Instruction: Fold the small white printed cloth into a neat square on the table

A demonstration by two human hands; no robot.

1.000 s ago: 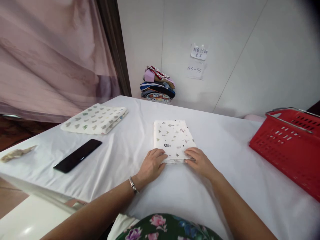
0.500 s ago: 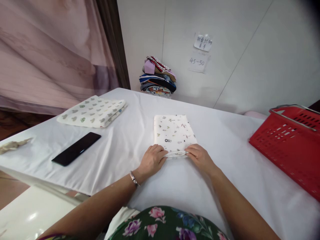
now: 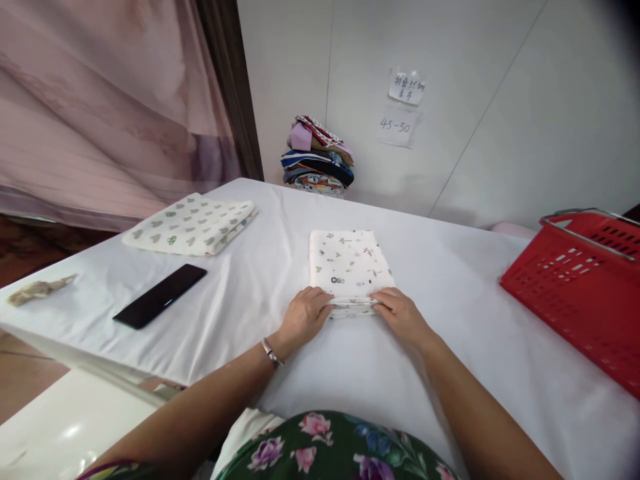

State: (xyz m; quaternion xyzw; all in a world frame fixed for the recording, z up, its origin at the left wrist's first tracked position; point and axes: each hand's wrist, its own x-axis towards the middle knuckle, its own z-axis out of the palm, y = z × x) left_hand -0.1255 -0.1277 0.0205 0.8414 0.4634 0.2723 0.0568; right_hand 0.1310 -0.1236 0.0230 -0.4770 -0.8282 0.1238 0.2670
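The left hand (image 3: 304, 315) and right hand (image 3: 403, 316) pinch the near edge of a folded cloth (image 3: 349, 263), one at each end, equally close. It extends ahead of them on the surface (image 3: 450, 287), long axis pointing away.

Left hand (image 3: 306, 315) and right hand (image 3: 401, 316) pinch the near corners of a folded printed cloth (image 3: 350, 263) on the white-covered tabletop (image 3: 450, 280). Black flat device (image 3: 161, 295) and patterned cloth (image 3: 187, 225) lie left; red basket (image 3: 575, 300) right.
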